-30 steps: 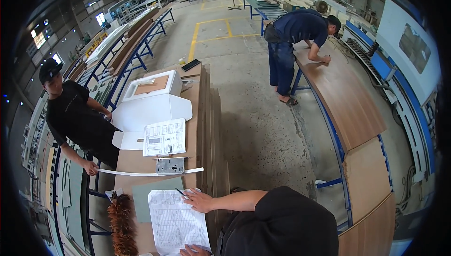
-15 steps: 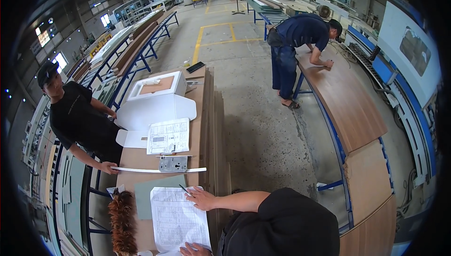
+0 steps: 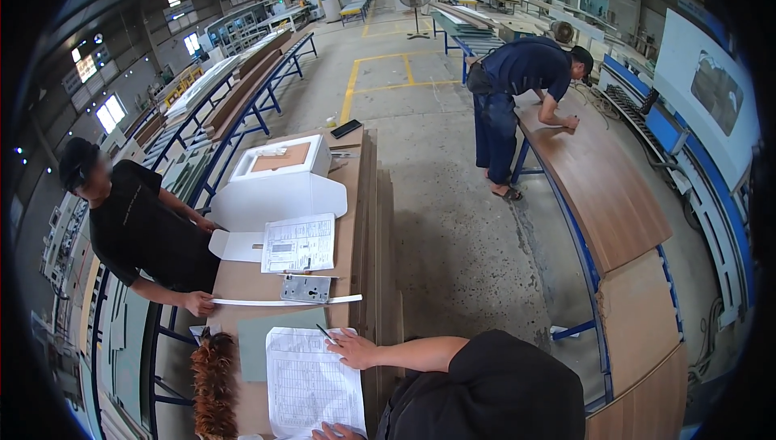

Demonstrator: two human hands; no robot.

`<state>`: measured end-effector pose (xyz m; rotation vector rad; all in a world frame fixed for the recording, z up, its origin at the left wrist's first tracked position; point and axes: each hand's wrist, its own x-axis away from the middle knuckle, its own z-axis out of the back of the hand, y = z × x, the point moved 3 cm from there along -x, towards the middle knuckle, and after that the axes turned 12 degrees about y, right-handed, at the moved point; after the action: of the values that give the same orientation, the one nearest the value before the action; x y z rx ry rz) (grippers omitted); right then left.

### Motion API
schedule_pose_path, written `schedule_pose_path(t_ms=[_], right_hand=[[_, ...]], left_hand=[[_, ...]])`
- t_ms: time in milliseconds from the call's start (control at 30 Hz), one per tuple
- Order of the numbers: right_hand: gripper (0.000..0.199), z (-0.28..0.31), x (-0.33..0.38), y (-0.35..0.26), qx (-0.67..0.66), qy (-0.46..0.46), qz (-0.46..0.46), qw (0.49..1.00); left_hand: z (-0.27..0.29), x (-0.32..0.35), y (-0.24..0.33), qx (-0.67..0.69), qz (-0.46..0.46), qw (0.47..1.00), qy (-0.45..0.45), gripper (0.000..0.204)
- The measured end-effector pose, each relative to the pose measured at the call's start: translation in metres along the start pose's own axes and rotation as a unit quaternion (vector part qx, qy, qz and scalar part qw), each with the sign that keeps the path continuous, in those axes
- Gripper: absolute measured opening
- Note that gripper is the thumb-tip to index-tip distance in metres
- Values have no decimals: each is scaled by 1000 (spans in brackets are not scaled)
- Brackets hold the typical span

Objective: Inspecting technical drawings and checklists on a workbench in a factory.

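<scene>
Right hand [image 3: 353, 350] pinches a pen [image 3: 323, 332] at the top edge of the printed form [image 3: 314, 379] on the workbench [image 3: 356, 197]. It looks like form-filling. Left hand [image 3: 335, 433] rests on the form's bottom edge, grip unclear. Next, steady paper, pen down to the rows.

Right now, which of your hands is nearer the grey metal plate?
Right. The right hand, holding a pen, lies just short of the grey metal plate. The left hand is farther off, at the printed sheet's near edge.
</scene>
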<state>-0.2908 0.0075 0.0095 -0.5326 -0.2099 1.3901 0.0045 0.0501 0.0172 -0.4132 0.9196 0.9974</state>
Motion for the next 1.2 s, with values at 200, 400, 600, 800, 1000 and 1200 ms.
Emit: schedule_pose_path(t_ms=[200,400,600,800,1000,1200], right_hand=[[57,-1,0,1,7,-10,5,1000],[58,-1,0,1,0,5,1,1000],[58,-1,-1,1,9,-12,0,1000],[62,7,0,-1,4,-16,8,1000],[64,16,11,-11,-15,-3,60,998],[59,50,39,-23,-59,125,80,987]], left_hand=[[0,0,1,-18,15,1000,-9,26],[-8,14,-11,-12,36,999,-10,24],[-15,21,-19,8,-56,998,-16,21],[-8,9,1,-61,-111,991,48,17],[-11,-2,-9,-77,71,991,-78,19],[-11,-9,-18,-111,103,958,-244,32]])
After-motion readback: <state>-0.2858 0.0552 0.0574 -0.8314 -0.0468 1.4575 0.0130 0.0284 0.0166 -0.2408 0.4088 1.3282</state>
